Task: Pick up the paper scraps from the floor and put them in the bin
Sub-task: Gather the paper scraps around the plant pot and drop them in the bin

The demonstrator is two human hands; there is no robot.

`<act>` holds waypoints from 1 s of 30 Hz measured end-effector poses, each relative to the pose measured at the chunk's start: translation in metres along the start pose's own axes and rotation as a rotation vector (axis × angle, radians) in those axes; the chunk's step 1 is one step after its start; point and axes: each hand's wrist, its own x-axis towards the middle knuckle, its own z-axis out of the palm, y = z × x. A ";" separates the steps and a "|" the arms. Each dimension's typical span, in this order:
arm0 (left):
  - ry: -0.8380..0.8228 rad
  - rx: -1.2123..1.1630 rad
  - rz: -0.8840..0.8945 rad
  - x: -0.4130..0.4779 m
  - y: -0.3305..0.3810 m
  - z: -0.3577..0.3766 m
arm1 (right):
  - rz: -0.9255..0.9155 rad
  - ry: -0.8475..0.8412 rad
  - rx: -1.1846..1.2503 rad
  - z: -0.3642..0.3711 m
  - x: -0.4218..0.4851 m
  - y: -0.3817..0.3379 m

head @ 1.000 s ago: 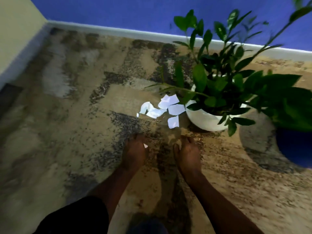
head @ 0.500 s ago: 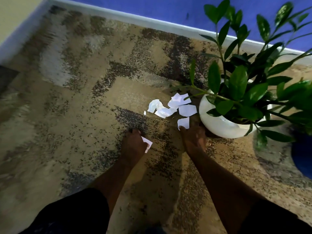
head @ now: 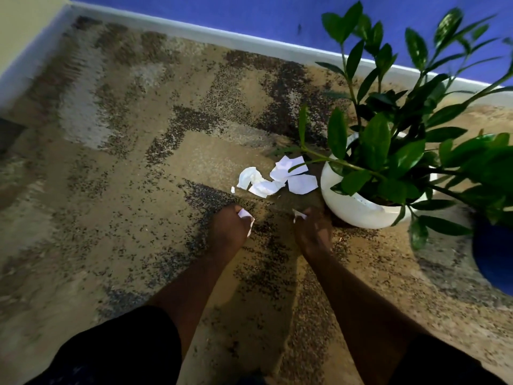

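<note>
Paper scraps (head: 273,177) are seen piled on the carpet (head: 111,190), just beside the white plant pot (head: 358,209). A white scrap (head: 246,216) is gripped in the curled-up fingers of the left hand (head: 226,232), and a smaller piece (head: 299,215) is pinched at the fingertips of the right hand (head: 313,232).

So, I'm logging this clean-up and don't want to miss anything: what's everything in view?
carpet: one, mottled beige and brown, across the floor
wall: one, blue, far side
white pot: one, white, on the carpet, right
plant: one, green, in the white pot
blue container: one, dark blue, right edge, cut off
loose paper scraps: about four plus a tiny bit, white, on the carpet left of the white pot
held paper scraps: two, white, one in the left grip, one in the right grip
left grip: one, low over the carpet
right grip: one, beside the white pot
</note>
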 end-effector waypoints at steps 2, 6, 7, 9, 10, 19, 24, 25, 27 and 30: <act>-0.031 -0.019 0.004 -0.003 0.011 -0.002 | -0.070 -0.031 0.082 -0.007 -0.013 0.010; -0.231 -0.075 -0.007 -0.009 0.034 0.004 | -0.083 -0.047 0.012 -0.031 -0.029 0.031; -0.294 -0.084 -0.012 -0.012 0.043 0.008 | -0.092 -0.032 0.049 -0.041 -0.033 0.037; -0.374 -0.147 -0.017 -0.021 0.060 0.016 | -0.085 -0.014 0.111 -0.065 -0.041 0.049; -0.387 -0.183 -0.014 -0.028 0.071 0.020 | -0.083 0.001 0.121 -0.081 -0.046 0.054; -0.770 -0.023 0.274 -0.139 0.160 0.077 | -0.010 0.164 0.134 -0.233 -0.075 0.100; -0.637 -0.073 0.607 -0.200 0.254 0.083 | -0.101 0.448 0.040 -0.334 -0.094 0.097; -0.600 -0.135 0.649 -0.210 0.278 0.081 | -0.098 0.515 0.013 -0.352 -0.094 0.097; -0.515 -0.231 0.709 -0.223 0.323 0.081 | -0.085 0.629 -0.019 -0.383 -0.087 0.098; -0.409 -0.227 0.704 -0.230 0.377 0.090 | -0.034 0.661 -0.124 -0.413 -0.069 0.095</act>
